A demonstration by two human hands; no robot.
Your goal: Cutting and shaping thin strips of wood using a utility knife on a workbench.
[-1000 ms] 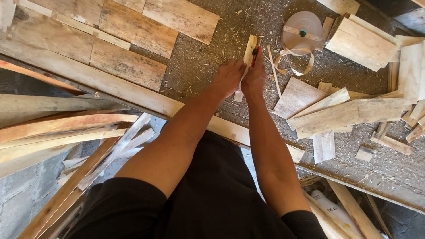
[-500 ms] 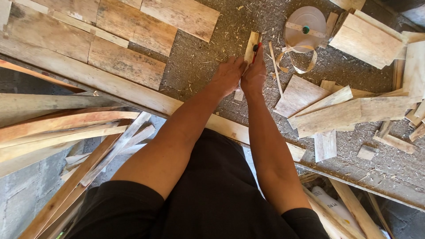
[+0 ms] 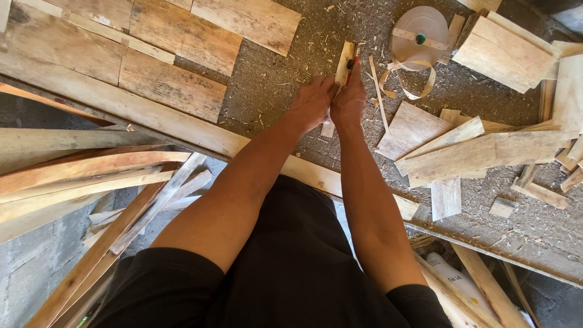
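Note:
A short, narrow wooden strip (image 3: 346,58) lies on the sawdust-covered bench (image 3: 273,79), pointing away from me. My left hand (image 3: 311,102) presses down on its near end, with the fingers curled over it. Beside it, my right hand (image 3: 348,100) holds a thin red pencil (image 3: 351,68) whose tip rests against the strip's right edge. Both hands touch each other over the wood.
A roll of pale edging tape (image 3: 419,29) with a loose curl sits to the right. Flat wood offcuts (image 3: 461,152) pile up at the right. Wide boards (image 3: 170,85) lie at the left. Long bent slats (image 3: 85,176) lean below the bench.
Both hands have held their place on the strip. The red pencil has shifted slightly along the strip's right edge.

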